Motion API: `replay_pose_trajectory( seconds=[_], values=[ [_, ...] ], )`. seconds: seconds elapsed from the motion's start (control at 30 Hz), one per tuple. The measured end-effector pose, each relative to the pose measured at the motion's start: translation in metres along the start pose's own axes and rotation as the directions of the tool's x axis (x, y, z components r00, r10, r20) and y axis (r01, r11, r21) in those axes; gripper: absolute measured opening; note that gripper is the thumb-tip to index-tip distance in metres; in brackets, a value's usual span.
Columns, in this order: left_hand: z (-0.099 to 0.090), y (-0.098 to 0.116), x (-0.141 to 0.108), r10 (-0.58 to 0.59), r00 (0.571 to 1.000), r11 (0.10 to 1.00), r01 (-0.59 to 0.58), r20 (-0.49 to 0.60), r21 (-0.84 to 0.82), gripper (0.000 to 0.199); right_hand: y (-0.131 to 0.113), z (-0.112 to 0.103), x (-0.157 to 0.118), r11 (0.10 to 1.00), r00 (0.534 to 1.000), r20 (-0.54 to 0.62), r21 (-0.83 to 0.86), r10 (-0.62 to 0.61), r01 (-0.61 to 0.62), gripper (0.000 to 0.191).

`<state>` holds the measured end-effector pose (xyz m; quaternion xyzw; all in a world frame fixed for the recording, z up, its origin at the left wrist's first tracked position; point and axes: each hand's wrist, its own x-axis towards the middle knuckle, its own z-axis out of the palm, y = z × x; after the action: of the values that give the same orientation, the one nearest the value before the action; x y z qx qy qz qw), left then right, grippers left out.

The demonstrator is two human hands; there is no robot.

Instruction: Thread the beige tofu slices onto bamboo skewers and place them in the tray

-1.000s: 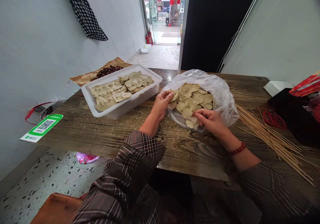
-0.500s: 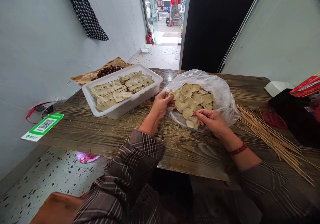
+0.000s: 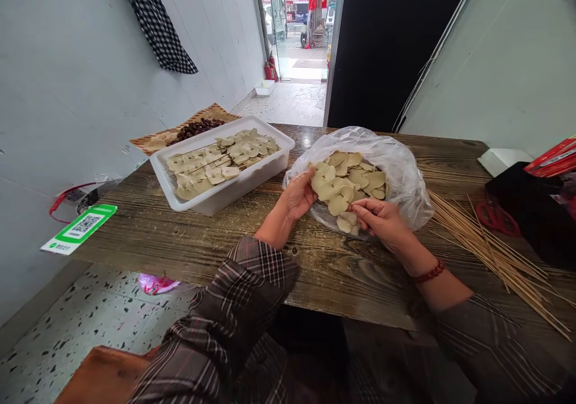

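Observation:
My right hand (image 3: pixel 378 218) pinches the near end of a thin skewer, mostly hidden by flat, tan, roundish food slices (image 3: pixel 332 189) threaded in a row. At the row's far left end, my left hand (image 3: pixel 297 195) has its thumb against a slice and its fingers curled beneath; the exact grip is partly hidden. Below and behind the row, more loose tan slices (image 3: pixel 355 167) lie in a clear plastic bag (image 3: pixel 407 182), opened out on the wooden table.
Left of the bag stands a white plastic tub (image 3: pixel 243 189) with skewered slices. Behind it, dark reddish-brown pieces (image 3: pixel 200 128) lie on a patterned sheet. Bamboo skewers (image 3: pixel 490 254) spread at right, near red scissors (image 3: pixel 497 218). A green QR card (image 3: pixel 81 229) is at the left edge.
My left hand has shifted slightly down, its thumb now raised along the slices' edge and its palm more turned up. My right hand keeps its pinch at nearly the same place.

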<state>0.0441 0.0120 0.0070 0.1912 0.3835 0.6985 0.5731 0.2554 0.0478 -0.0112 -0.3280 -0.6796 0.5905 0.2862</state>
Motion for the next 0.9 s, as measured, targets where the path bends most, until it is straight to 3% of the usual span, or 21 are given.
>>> replay_pose_trajectory(
  seconds=[0.33, 0.9],
  values=[
    [0.0035, -0.0004, -0.0029, 0.115, 0.993, 0.993, -0.114, 0.04, -0.034, 0.019, 0.0024, 0.0024, -0.0002, 0.977, 0.999, 0.016, -0.208, -0.049, 0.052, 0.043],
    [0.0033, -0.009, -0.0014, 0.137, 0.99, 0.99, -0.137, 0.016, 0.017, 0.025, 0.0025, 0.0087, 0.0014, 0.975, 0.998, -0.027, -0.216, -0.061, 0.054, 0.046]
  ],
)
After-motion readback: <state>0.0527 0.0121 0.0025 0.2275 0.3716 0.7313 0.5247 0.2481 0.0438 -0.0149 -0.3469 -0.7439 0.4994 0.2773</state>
